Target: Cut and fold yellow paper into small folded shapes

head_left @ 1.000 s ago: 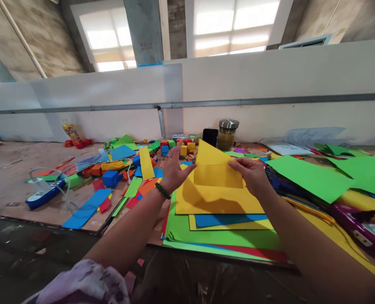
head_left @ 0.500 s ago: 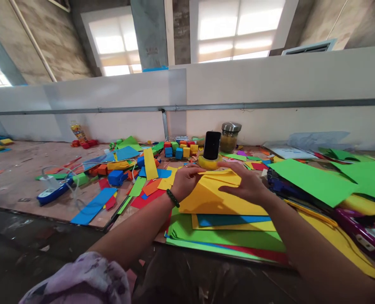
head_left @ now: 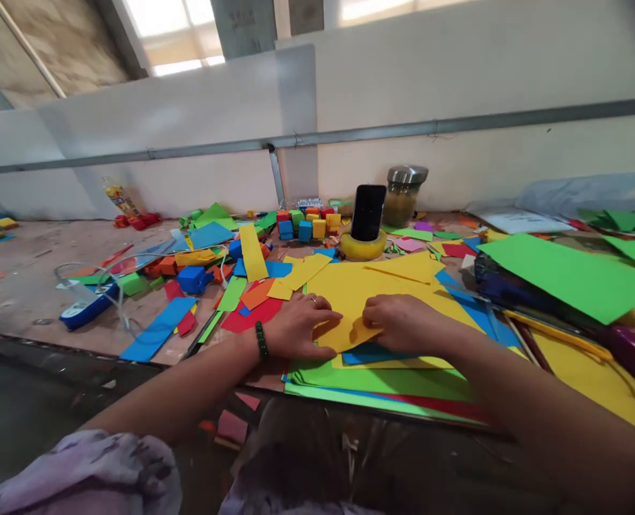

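Observation:
My left hand (head_left: pixel 299 329), with a green bead bracelet at the wrist, rests on a yellow sheet (head_left: pixel 344 286), thumb and fingers apart. My right hand (head_left: pixel 403 322) is curled at that sheet's near edge and pinches it; the edge there is bent up, and blue shows underneath. Its fingertips are partly hidden. Beneath lies a stack of coloured sheets, with a green sheet (head_left: pixel 403 385) near the table's front edge. Beyond my hands, yellow cut pieces (head_left: pixel 411 266) lie on top of the yellow sheet.
A phone (head_left: pixel 368 212) leans upright on a yellow ring (head_left: pixel 361 247), beside a lidded jar (head_left: pixel 403 197). Small coloured blocks (head_left: pixel 305 229) stand at the back. A blue power strip (head_left: pixel 89 306) lies left, with scattered cut pieces. Green sheets (head_left: pixel 569 268) are piled at right.
Both hands have come down and nearer from above the sheet. The left now lies on it; the right has closed on its near edge. The yellow sheet lies flatter. The view has tilted down.

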`<action>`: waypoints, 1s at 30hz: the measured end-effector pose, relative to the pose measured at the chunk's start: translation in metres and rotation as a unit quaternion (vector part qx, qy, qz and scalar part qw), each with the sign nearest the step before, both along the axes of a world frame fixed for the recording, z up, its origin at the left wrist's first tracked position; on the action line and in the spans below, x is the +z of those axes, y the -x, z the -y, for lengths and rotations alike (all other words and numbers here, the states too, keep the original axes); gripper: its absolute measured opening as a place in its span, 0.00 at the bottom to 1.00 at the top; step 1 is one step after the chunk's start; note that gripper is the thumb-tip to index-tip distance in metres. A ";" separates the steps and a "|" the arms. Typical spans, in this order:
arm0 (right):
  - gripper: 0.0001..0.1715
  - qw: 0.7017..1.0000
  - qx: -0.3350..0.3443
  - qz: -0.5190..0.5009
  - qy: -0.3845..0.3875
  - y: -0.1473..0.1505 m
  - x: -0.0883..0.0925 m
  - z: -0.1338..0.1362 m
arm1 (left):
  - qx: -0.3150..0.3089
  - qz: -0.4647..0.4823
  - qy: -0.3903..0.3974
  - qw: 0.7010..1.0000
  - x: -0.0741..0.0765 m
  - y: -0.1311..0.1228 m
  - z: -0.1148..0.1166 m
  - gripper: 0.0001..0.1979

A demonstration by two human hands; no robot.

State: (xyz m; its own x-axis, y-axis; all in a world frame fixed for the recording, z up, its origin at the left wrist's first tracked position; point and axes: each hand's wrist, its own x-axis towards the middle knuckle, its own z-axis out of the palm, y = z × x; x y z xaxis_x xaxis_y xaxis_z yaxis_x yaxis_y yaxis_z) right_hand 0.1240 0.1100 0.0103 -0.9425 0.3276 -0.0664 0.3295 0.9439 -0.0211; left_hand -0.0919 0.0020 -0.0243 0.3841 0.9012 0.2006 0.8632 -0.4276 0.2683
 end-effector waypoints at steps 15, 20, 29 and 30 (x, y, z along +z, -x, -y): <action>0.21 0.944 -0.049 0.068 0.318 -0.023 0.005 -0.031 | 0.076 0.212 0.167 0.960 -0.013 -0.008 -0.002 0.13; 0.26 0.926 -0.095 0.027 0.363 -0.040 -0.013 -0.031 | 0.093 0.198 0.186 0.958 -0.007 -0.009 -0.004 0.12; 0.28 0.928 -0.185 -0.038 0.320 -0.048 -0.022 -0.024 | 0.139 0.228 0.158 0.951 -0.005 -0.010 -0.010 0.13; 0.29 0.930 -0.186 -0.033 0.315 -0.048 -0.022 -0.024 | 0.147 0.235 0.163 0.947 -0.006 -0.010 -0.010 0.15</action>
